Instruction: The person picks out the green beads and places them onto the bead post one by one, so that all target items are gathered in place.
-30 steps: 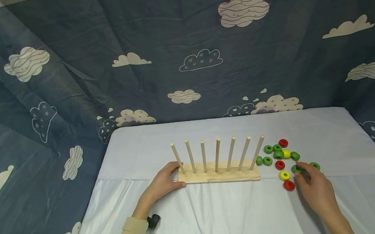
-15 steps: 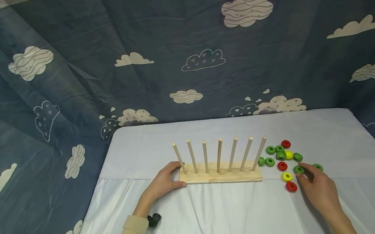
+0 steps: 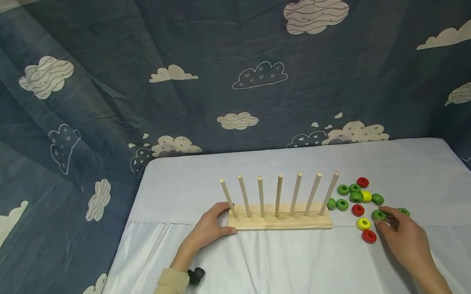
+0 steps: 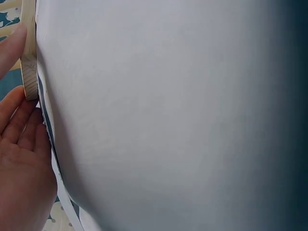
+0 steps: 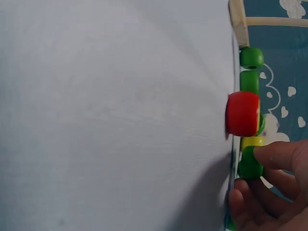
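Observation:
A wooden peg rack [image 3: 298, 223] with several upright pegs stands on the white cloth. My left hand [image 3: 210, 228] grips its left end, thumb at the front edge and fingers around the back. In the left wrist view that hand [image 4: 24, 139] is at the end of the pale wooden base [image 4: 30, 72]. To the right of the rack, my right hand [image 3: 406, 237] pinches a green bead [image 3: 379, 215] between thumb and fingers. The right wrist view has the thumb on this green bead [image 5: 250, 164], close to a red bead [image 5: 243, 114].
Loose green, red and yellow beads lie between the rack and my right hand, among them a yellow bead [image 3: 363, 223] and a red bead [image 3: 369, 236]. Another green bead [image 3: 404, 211] is partly behind the right hand. A dark cloud-patterned curtain [image 3: 199, 95] hangs behind the table.
The whole head view has shifted slightly, so rack, beads and hands all sit a little further right. Both hands keep their places on the rack and the green bead.

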Demonstrator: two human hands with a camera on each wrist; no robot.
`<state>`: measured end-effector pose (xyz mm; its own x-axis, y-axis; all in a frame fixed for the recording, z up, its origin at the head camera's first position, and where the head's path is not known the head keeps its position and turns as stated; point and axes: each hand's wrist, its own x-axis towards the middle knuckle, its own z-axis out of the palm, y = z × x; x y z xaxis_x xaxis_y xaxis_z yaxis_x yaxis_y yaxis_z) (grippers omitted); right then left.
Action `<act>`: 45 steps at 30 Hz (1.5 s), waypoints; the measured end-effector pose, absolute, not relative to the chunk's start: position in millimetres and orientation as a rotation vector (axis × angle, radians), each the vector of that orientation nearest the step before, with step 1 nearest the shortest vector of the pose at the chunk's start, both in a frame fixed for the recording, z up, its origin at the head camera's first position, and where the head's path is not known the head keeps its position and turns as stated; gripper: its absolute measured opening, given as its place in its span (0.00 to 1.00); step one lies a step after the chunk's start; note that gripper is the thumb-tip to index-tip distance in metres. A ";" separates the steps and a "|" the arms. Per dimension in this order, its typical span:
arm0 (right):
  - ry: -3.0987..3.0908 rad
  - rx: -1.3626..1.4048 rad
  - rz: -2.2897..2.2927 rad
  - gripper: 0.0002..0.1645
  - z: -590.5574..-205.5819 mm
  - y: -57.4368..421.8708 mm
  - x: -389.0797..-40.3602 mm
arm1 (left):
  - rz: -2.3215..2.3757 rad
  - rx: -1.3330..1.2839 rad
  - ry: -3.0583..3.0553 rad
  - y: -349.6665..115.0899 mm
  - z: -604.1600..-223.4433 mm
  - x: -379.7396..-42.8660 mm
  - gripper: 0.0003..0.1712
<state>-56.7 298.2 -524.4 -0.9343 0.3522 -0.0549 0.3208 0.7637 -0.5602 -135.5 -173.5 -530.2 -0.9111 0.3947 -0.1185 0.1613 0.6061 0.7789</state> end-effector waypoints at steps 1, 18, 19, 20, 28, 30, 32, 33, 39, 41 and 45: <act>-2.890 -0.559 0.918 0.29 -522.7 297.7 -56.3 | 1.199 0.449 2.555 -173.3 -530.5 -135.2 0.42; -2.701 -0.537 1.030 0.30 -484.6 275.6 -61.4 | 1.164 0.434 2.564 -171.7 -528.1 -135.6 0.42; -2.696 -0.535 1.038 0.30 -482.0 274.1 -61.4 | 1.162 0.432 2.562 -171.4 -527.8 -135.6 0.41; -2.690 -0.531 1.045 0.29 -479.4 273.0 -61.3 | 1.160 0.429 2.560 -171.2 -527.6 -135.7 0.41; -2.644 -0.446 1.060 0.28 -459.3 265.9 -62.1 | 1.163 0.407 2.557 -171.5 -526.9 -135.4 0.41; -2.623 -0.397 1.047 0.28 -454.5 264.4 -62.6 | 1.163 0.409 2.562 -172.0 -527.3 -135.1 0.41; -2.597 -0.343 1.033 0.27 -449.0 263.2 -63.2 | 1.162 0.413 2.566 -172.0 -527.2 -135.0 0.41; -2.585 -0.316 1.033 0.27 -446.4 262.9 -63.6 | 1.159 0.415 2.568 -172.0 -527.1 -134.8 0.42; -2.537 -0.190 1.040 0.28 -431.7 258.7 -68.1 | 1.172 0.409 2.562 -172.0 -526.6 -134.0 0.42; -2.531 -0.150 1.039 0.28 -427.1 257.6 -69.8 | 1.177 0.408 2.560 -172.0 -526.3 -133.9 0.42; -2.528 -0.082 1.029 0.29 -417.2 256.0 -73.1 | 1.176 0.408 2.559 -171.9 -526.6 -134.6 0.42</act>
